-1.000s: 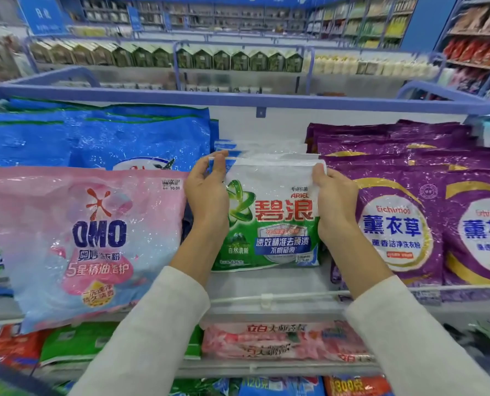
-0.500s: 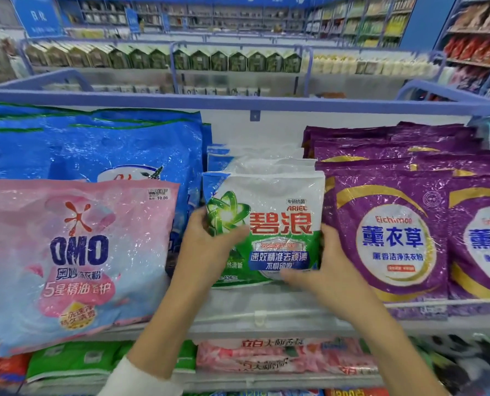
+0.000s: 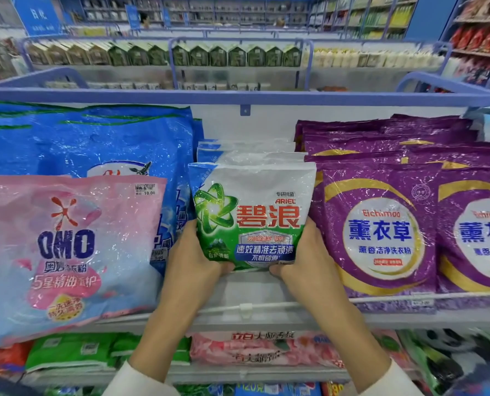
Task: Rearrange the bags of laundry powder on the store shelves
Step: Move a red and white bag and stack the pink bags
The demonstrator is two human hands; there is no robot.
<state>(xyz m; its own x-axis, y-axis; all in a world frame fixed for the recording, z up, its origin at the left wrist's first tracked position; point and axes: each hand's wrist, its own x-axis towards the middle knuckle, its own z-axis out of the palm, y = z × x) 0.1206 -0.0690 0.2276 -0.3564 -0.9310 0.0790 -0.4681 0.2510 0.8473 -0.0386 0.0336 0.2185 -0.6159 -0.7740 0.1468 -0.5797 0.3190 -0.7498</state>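
Note:
A white and green Ariel laundry powder bag [image 3: 252, 215] stands upright at the front of a short row of like bags on the top shelf [image 3: 246, 292]. My left hand [image 3: 192, 261] grips its lower left corner. My right hand [image 3: 303, 258] grips its lower right corner, fingers curled under the bottom edge. To the left leans a pink OMO bag [image 3: 66, 252] in front of big blue bags [image 3: 95, 141]. On the right stand purple Eichimoo bags [image 3: 378, 230] in rows.
A blue rail [image 3: 238, 95] runs along the back of the shelf, with further store aisles behind it. A clear front lip [image 3: 246, 308] edges the shelf. The lower shelf holds green bags [image 3: 75, 352] and a pink bag [image 3: 261, 350] lying flat.
Both hands slid from the top corners of the Ariel bag down to its bottom corners. The bag now stands straighter and nearer the shelf front.

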